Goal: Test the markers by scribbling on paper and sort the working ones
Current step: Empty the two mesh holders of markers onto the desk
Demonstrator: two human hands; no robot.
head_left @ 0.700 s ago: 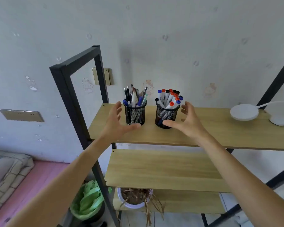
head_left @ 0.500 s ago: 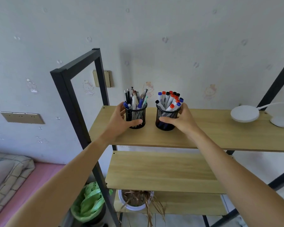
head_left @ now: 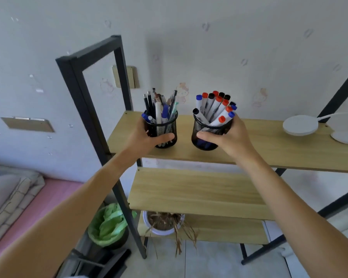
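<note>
A pale wall with faint cartoon stickers backs a black metal-framed shelf unit with light wooden boards [head_left: 259, 145], and everything in play sits on its top shelf. The left hand [head_left: 147, 137] is wrapped around a black wire-mesh cup of assorted pens [head_left: 162, 129], thumb across the front of the mesh. The right hand [head_left: 229, 137] is wrapped the same way around a second black mesh cup [head_left: 206, 135], this one packed with white markers with red, blue and black caps [head_left: 215, 109]. Both grips are clamped on their cups, which sit close together between the two hands; whether the bases are on the board or just clear of it I cannot tell.

The step looks like fetching both cups down to a place where paper can be laid — none is visible here. To do it well, lift straight up and keep each cup level, since the markers lean outward above the right grip and could spill if tipped. Beyond the right grip lies a white round lamp base [head_left: 300, 125], well apart.
</note>
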